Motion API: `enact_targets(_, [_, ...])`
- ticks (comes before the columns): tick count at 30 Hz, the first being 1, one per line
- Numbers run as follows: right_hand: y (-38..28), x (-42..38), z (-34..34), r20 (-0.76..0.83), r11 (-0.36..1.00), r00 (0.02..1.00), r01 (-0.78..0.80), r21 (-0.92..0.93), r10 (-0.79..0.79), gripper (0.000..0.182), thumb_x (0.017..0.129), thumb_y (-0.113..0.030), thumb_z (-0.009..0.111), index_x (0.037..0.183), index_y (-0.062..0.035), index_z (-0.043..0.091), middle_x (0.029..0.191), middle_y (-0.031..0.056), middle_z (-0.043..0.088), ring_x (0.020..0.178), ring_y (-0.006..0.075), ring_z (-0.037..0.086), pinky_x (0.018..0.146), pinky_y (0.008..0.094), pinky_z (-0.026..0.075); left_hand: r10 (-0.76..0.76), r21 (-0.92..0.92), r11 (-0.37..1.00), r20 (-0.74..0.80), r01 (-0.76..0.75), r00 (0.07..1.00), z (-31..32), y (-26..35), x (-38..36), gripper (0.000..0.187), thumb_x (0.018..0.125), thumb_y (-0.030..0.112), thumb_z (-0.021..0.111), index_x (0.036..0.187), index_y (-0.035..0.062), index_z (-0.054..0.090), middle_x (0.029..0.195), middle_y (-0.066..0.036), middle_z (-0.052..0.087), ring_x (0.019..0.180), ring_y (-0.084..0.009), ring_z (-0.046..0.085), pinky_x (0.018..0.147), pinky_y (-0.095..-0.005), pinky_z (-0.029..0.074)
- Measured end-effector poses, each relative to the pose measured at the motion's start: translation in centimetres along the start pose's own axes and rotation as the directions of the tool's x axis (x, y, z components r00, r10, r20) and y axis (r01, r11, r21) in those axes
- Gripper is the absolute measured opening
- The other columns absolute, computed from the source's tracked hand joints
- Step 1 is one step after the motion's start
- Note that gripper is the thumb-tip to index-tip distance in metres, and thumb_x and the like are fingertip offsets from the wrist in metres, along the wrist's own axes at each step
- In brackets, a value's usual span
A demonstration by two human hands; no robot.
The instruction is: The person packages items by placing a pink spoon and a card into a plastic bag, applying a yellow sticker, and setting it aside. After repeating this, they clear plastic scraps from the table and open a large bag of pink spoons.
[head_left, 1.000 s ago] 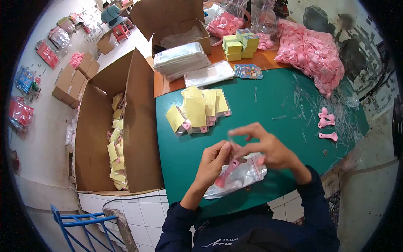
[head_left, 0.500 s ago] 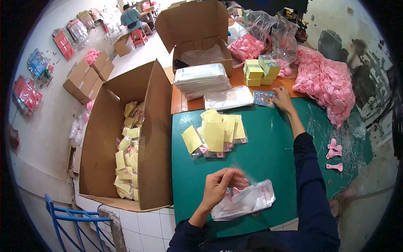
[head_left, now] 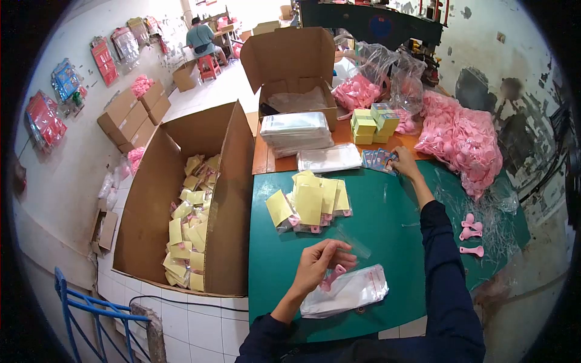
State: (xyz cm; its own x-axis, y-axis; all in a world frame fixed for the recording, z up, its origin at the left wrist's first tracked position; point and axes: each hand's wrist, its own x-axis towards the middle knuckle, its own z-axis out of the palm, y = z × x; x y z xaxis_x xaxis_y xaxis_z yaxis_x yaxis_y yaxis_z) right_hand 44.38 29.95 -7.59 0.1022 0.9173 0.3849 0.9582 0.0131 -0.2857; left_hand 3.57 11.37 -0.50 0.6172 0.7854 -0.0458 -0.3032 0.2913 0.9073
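My left hand (head_left: 321,265) is curled round a small clear plastic bag (head_left: 358,247), whose thin edge sticks out past the fingers. A pink spoon (head_left: 332,277) shows just below that palm. Beneath it lies a stack of clear bags (head_left: 354,293) with a red-lined edge. My right hand (head_left: 407,163) reaches to the far side of the table, fingertips pinched at the right end of a fan of blue printed cards (head_left: 379,160). Between the hands and the back edge, a pile of filled packets with yellow cards (head_left: 309,202) and pink spoons lies on the green table (head_left: 387,236).
Left of the table stands a tall cardboard box (head_left: 227,199) holding many yellow-card packets. Behind are stacked clear bags (head_left: 296,130), card blocks (head_left: 375,124) and an open carton (head_left: 290,60). Bagged pink spoons (head_left: 463,142) and loose pink spoons (head_left: 471,227) lie right. A person (head_left: 203,39) sits far off.
The camera view has shifted, so the scene sits lower. My right hand stays at the cards, which look more fanned out. The pink spoon by my left hand shows more clearly.
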Motion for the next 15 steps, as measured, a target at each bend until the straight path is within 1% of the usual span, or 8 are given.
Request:
enact_targets(3, [-2.2,-1.5,-1.8,-0.06,0.994,0.996,-0.054,0.094,0.06,0.024,0.074,-0.01,0.064,0.096,-0.0037,0.059,0.089,0.0181,0.06,0.085,0.0353,0.058,0.074,0.0414,0.047,0.005,0.016,1.0,0.021,-0.006,1.0,0.0,-0.1,0.3,0.034,0.099,0.025,0.038,0.104,-0.002,0.058,0.09,-0.017,0.067,0.082,-0.0214,0.067,0.066,-0.0262,0.053])
enact_targets(6, [-4.4,-3.1,-3.7,-0.246,1.0,0.969,0.015,0.014,-0.011,0.015,0.077,-0.002,0.057,0.091,-0.0012,0.059,0.093,0.0198,0.059,0.084,0.0301,0.06,0.072,0.0382,0.047,-0.014,0.041,0.999,0.027,0.013,1.0,0.3,0.0,0.5,0.033,0.099,0.024,0.038,0.104,-0.0024,0.057,0.091,-0.017,0.067,0.082,-0.0214,0.067,0.067,-0.026,0.053])
enact_targets(8, [-8.8,-5.5,-7.5,-0.172,0.962,0.978,0.155,0.225,-0.118,0.017,0.08,-0.005,0.057,0.095,-0.002,0.061,0.09,0.0161,0.06,0.079,0.0271,0.061,0.07,0.0349,0.047,-0.004,0.061,0.998,0.031,0.002,1.0,0.6,0.3,0.4,0.032,0.099,0.023,0.039,0.104,-0.0026,0.057,0.091,-0.016,0.067,0.082,-0.0212,0.067,0.067,-0.026,0.053])
enact_targets(10, [-14.4,-9.8,-11.3,-0.077,0.815,0.958,0.274,0.511,-0.275,0.022,0.079,-0.004,0.058,0.101,-0.003,0.063,0.088,0.012,0.06,0.076,0.0232,0.061,0.067,0.0308,0.047,-0.006,0.087,0.996,0.044,0.002,0.999,0.1,-0.1,0.6,0.031,0.099,0.022,0.04,0.105,-0.003,0.057,0.091,-0.016,0.067,0.082,-0.02,0.067,0.067,-0.0259,0.053])
enact_targets(11, [-17.0,-12.3,-13.2,0.038,0.797,0.967,0.185,0.575,-0.251,0.026,0.08,-0.004,0.059,0.105,-0.0051,0.063,0.086,0.0111,0.059,0.078,0.0227,0.06,0.07,0.0316,0.047,-0.01,0.099,0.995,0.052,0.005,0.999,0.0,-0.3,0.5,0.031,0.099,0.022,0.041,0.105,-0.0033,0.057,0.092,-0.016,0.067,0.082,-0.0195,0.067,0.067,-0.0258,0.053])
enact_targets(12, [-19.1,-14.4,-14.9,0.152,0.774,0.961,0.085,0.627,-0.229,0.03,0.08,-0.005,0.06,0.11,-0.0072,0.063,0.083,0.0102,0.058,0.081,0.0222,0.059,0.072,0.0324,0.047,-0.025,0.097,0.995,0.038,0.021,0.999,0.1,-0.4,0.5,0.03,0.098,0.021,0.042,0.105,-0.0035,0.058,0.091,-0.015,0.067,0.082,-0.0185,0.066,0.067,-0.0255,0.053])
enact_targets(14, [-21.6,-17.0,-17.5,0.126,0.808,0.965,0.116,0.577,-0.228,0.035,0.079,-0.001,0.061,0.113,-0.008,0.062,0.084,0.0102,0.058,0.08,0.0218,0.059,0.07,0.0319,0.048,-0.059,0.103,0.993,0.014,0.058,0.998,0.2,-0.3,0.5,0.029,0.098,0.02,0.043,0.103,-0.0039,0.059,0.091,-0.013,0.067,0.082,-0.0167,0.066,0.067,-0.0247,0.053])
enact_targets(15, [-22.1,-17.8,-18.4,0.113,0.824,0.968,0.128,0.552,-0.226,0.037,0.078,0.0,0.061,0.114,-0.0083,0.061,0.085,0.0102,0.058,0.079,0.0216,0.059,0.069,0.0316,0.048,-0.078,0.222,0.972,-0.004,0.077,0.997,0.1,-0.5,0.5,0.029,0.097,0.02,0.046,0.101,-0.0044,0.061,0.089,-0.01,0.066,0.082,-0.0143,0.065,0.066,-0.0234,0.053])
